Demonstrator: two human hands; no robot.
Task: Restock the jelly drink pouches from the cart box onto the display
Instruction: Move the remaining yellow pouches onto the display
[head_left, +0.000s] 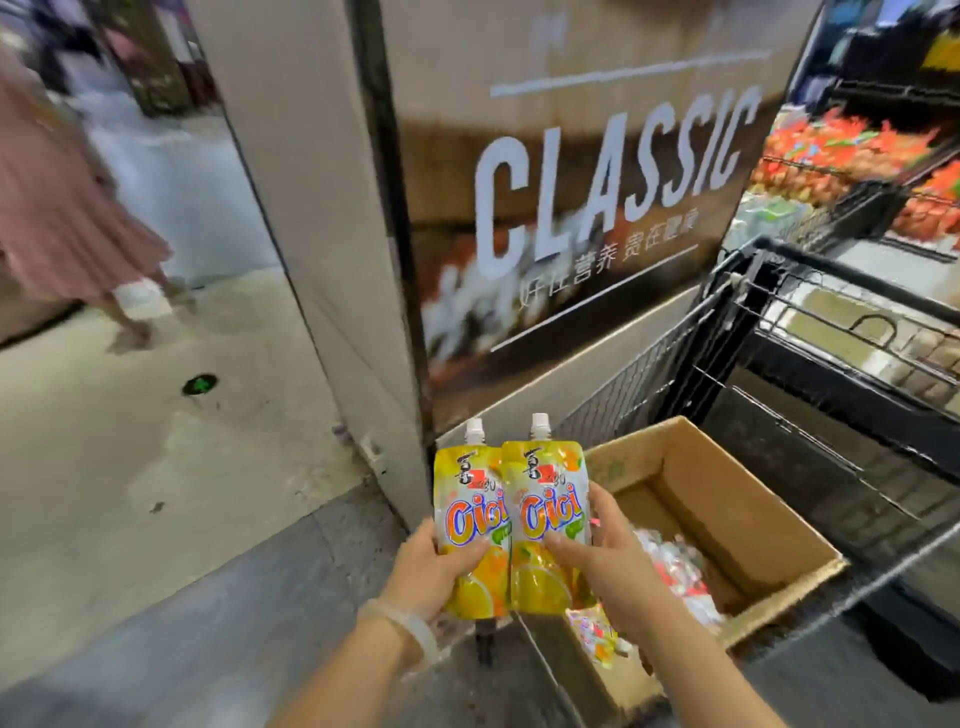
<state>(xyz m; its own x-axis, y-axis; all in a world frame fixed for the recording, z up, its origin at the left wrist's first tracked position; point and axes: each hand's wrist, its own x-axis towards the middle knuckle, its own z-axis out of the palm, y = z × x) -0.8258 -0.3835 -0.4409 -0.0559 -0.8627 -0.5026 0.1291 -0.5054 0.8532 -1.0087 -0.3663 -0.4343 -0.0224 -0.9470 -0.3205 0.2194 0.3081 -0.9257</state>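
Grey-brown pillar panel (597, 171), lettered "CLASSIC" in white, filled the upper middle. Black wire shopping cart (769, 332) stood at the right, just beside the panel's lower edge. Behind the cart's far rim, blurred shelves of orange packets (852, 150). At the left edge, over pale floor (130, 467), a passer-by in a pink skirt (57, 208), blurred.

Brown cardboard box (727, 525) sat open-topped in the cart's near left corner. Inside, against the box's near wall, more jelly drink pouches (675, 571), wrapping too glary to count; one more (597, 631) showed below the right wrist at the box's near left corner.

Held upright in front of the panel's lower edge, left of the box: two yellow "Cici" jelly drink pouches, side by side and overlapping slightly, white caps up. Left pouch (467, 499) clamped in the left hand (431, 571), thumb across the front, fingers behind. Right pouch (550, 499) clamped in the right hand (602, 556), thumb on the front, fingers wrapped around the right edge. Pale bangle (410, 623) on the left wrist.
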